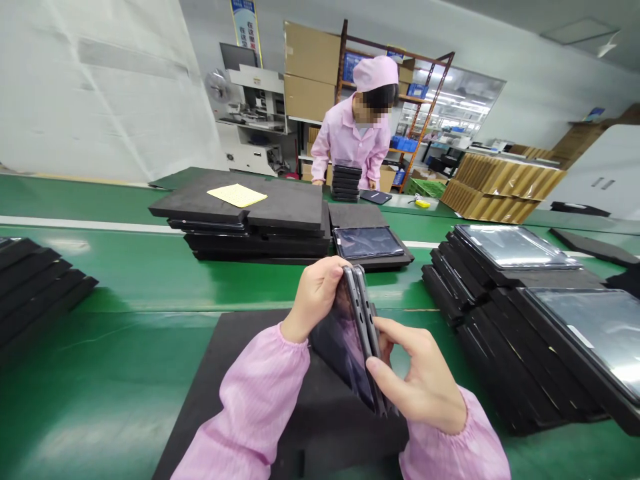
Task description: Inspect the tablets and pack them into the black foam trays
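Note:
Two tablets (345, 333) are held together on edge, tilted, with their thin grey sides and port openings facing up toward me. My left hand (315, 293) grips them at the far upper corner, thumb on top. Closer to me, my right hand (420, 373) pinches the pair from the right, thumb and fingers at the near edge. Their dark glossy screen faces left. Below them lies a black foam board (240, 373) on the green work surface (115, 373).
A foam stack (280, 200) with a yellow paper (237, 195) stands ahead, beside another tablet (367, 242). Stacked foam trays with tablets (520, 247) rise at right; more foam boards (35, 287) are at left. Across the table, a person (357, 130) in pink stands behind a dark stack (346, 182).

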Tool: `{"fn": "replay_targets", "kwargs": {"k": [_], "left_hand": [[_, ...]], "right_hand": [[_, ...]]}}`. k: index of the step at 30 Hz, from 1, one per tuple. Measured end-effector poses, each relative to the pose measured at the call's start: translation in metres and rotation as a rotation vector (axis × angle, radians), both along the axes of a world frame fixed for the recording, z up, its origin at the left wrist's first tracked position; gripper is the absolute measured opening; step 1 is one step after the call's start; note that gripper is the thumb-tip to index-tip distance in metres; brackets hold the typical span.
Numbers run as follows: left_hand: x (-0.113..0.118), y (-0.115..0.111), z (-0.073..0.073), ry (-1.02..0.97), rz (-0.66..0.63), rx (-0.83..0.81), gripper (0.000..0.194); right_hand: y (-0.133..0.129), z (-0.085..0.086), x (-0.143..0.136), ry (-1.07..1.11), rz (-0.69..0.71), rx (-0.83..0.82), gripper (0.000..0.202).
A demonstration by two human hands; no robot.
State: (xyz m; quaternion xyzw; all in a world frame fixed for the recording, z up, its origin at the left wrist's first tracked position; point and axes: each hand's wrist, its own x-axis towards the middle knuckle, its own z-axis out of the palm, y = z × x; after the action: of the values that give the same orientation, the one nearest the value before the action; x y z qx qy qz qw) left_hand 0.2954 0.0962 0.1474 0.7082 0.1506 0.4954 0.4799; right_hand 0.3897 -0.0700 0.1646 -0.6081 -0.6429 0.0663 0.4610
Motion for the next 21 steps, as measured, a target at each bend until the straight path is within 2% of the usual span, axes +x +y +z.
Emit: {"fn": "replay_targets", "kwargs": {"k": [8,12,14,15,17,19,21], "left_hand": [[0.001,-0.006,0.003,0.035,-0.035,0.037,0.074],[0.000,-0.005,0.002,0.007,-0.057,0.028,0.076],[-0.002,-0.003,0.002,-0.041,-0.036,-0.015,0.075],[-0.002,-0.002,0.001,-0.066,-0.020,-0.042,0.075],[-0.004,-0.001,0.001,-0.103,0.023,-0.088,0.074],[-0.006,-0.004,0.002,-0.116,0.071,-0.102,0.074],[-0.011,-0.011,0.002,-0.108,0.110,-0.068,0.073]], "right_hand": [[-0.009,0.002,-0.004,-0.024,-0.039,-0.060,0.022],[-0.004,-0.001,-0.001,0.164,0.048,-0.127,0.027],[0.002,-0.015,0.002,0.378,0.093,-0.263,0.027],[0.004,-0.025,0.003,0.477,0.096,-0.348,0.034],[0.006,-0.050,0.001,0.609,0.085,-0.517,0.061],[0.004,-0.073,-0.007,0.697,0.206,-0.646,0.077],[-0.001,-0.090,-0.019,0.750,0.347,-0.649,0.086]]}}
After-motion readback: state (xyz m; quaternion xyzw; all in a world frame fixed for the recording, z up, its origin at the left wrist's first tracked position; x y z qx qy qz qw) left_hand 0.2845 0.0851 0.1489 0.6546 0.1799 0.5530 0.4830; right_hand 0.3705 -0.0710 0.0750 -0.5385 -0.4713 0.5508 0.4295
